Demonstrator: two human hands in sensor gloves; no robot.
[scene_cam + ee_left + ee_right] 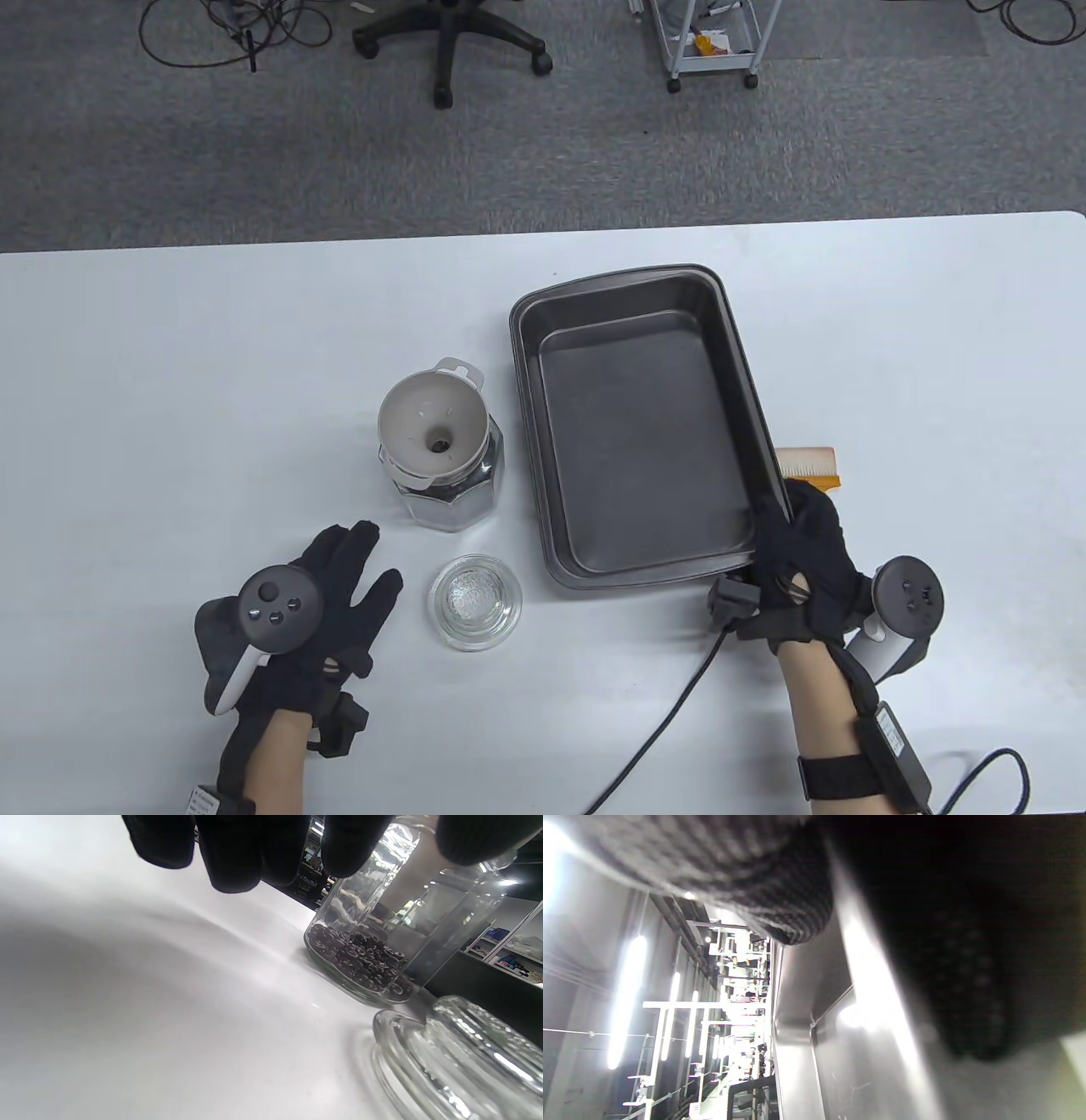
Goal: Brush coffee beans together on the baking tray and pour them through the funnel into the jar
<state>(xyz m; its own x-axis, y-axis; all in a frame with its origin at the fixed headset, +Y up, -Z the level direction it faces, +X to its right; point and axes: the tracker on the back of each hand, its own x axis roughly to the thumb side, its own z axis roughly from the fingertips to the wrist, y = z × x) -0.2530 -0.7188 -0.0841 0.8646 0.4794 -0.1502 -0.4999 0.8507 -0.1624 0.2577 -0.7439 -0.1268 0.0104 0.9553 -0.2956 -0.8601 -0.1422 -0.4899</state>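
The baking tray lies on the white surface, right of centre, with no beans visible on its floor. The right hand grips the tray's near right corner; its fingers curl over the rim, clamped on the tray. The right wrist view shows only the glove close up against the tray wall.

An orange brush lies on the surface just beside the tray's right rim, directly beyond the right hand and partly hidden by the tray edge.

The jar stands upright left of the tray, close to it but apart. The funnel sits in the jar mouth. The coffee beans form a layer at the jar bottom in the left wrist view.

A glass lid lies on the surface near the jar, between the 2 hands. The left hand rests flat on the surface left of the lid, fingers straight and spread, holding nothing.

A black cable runs from the right wrist across the surface to the near edge.

Beyond the surface is grey carpet with an office chair base, a wheeled cart and loose cables.
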